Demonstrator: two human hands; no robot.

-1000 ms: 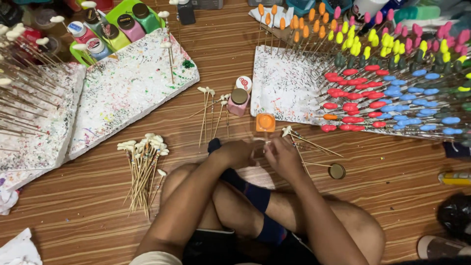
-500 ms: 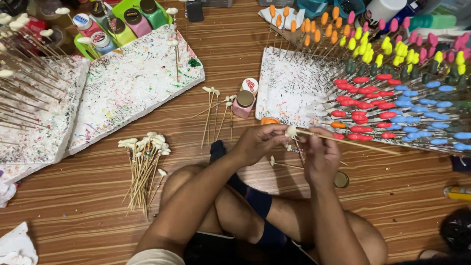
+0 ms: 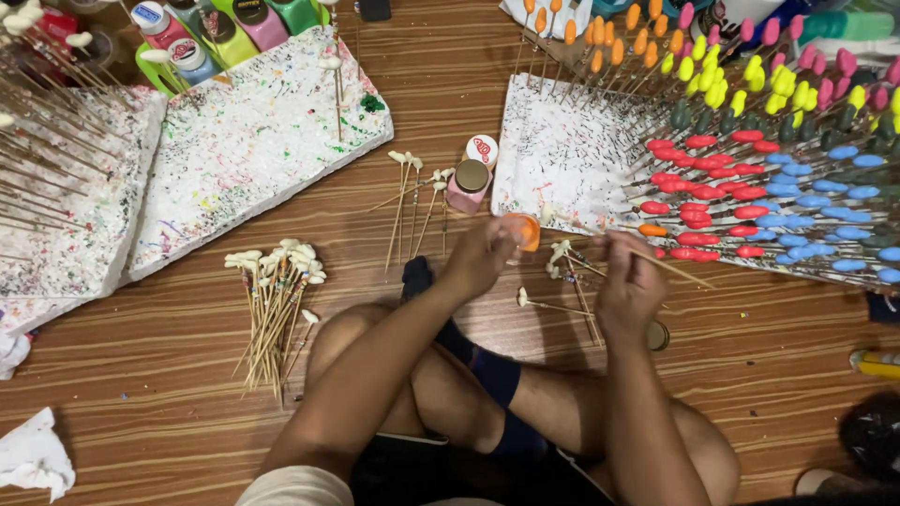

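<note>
1. A person sits cross-legged on a wooden floor (image 3: 187, 375), seen from above, both hands raised over the knees.
2. The left hand (image 3: 483, 258) is closed around a small orange paint pot (image 3: 523, 230), held just in front of the white foam board (image 3: 562, 150) on the right.
3. The right hand (image 3: 628, 276) pinches a thin wooden skewer (image 3: 670, 267) between thumb and fingers; the stick slants toward the pot, and its pale tip lies near the pot's rim, though whether the two touch cannot be told.
4. More white-tipped skewers (image 3: 562, 272) lie loose on the floor between the hands and just beneath them.
5. The foam board bristles with painted skewers (image 3: 750, 178), their tips orange, yellow, pink, red and blue in rows.
6. A pink paint bottle (image 3: 469, 186) stands just left of that board.
7. A bundle of unpainted skewers (image 3: 277, 300) rests beside the left knee.
8. A paint-speckled foam slab (image 3: 244, 150) lies well to the left, with coloured bottles (image 3: 225, 23) behind it.
</note>
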